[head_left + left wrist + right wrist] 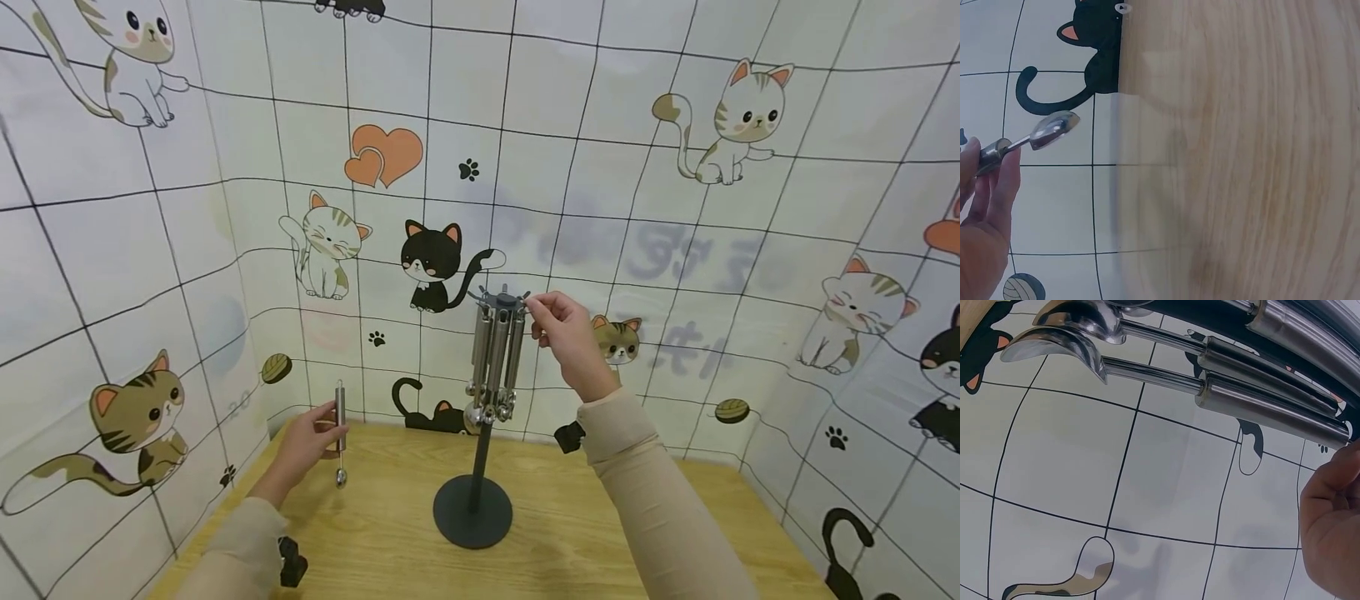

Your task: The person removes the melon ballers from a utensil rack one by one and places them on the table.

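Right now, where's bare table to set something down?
Head view: table is bare between stand base and right sleeve, and between base and the spoon in the left hand. Crowded: stand top, with hanging utensils and right hand.

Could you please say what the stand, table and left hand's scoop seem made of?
Scoop: polished metal, likely steel, from bright glints. Stand: matte metal or plastic; its even dark surface leaves that open. Table: low-sheen wood or laminate, showing grain.

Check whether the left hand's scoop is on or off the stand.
Off: the left hand holds the scoop, apart from the stand.
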{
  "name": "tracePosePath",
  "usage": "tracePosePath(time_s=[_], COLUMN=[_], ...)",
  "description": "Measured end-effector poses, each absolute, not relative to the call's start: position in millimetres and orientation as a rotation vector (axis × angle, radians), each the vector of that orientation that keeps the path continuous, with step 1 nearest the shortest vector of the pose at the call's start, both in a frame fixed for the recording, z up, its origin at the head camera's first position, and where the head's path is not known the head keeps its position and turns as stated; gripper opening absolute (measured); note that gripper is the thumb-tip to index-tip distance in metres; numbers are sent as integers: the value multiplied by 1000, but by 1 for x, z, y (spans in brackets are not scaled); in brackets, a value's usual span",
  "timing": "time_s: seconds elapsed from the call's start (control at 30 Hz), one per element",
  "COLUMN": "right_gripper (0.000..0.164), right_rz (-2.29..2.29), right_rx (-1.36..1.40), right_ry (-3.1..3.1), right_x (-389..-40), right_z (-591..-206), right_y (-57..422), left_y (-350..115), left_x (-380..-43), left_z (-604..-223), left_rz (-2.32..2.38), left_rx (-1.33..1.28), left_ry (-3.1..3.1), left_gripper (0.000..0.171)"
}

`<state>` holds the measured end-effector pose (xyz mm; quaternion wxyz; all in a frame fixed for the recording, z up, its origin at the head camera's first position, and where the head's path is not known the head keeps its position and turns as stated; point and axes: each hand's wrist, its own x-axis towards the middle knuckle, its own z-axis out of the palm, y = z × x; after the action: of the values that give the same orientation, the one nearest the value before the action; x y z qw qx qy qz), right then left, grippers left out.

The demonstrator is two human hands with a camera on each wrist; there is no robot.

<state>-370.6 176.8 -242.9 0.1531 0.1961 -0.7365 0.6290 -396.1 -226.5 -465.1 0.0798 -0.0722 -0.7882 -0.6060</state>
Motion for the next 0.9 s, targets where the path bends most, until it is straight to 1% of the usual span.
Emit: tracePosePath(time_s=[0.27,0.5,0.9], right_gripper=[29,29,29], right_rz=[1824,1816,1830], right_rx=[554,569,593], right_ry=[-2116,-2095,-2097], right_x=[-370,-370,-370], right_z=[-245,-244,-240], right_y=[178,180,176], left_y=[-236,-244,-260], left_x=[-397,-402,-399], left_z=[-475,-481,-492], left_rz=[-1774,-1721,-1682], left_rx=[-189,-204,-167], left_ry=[-2405,-2417,-2536], left_gripper=[75,71,69])
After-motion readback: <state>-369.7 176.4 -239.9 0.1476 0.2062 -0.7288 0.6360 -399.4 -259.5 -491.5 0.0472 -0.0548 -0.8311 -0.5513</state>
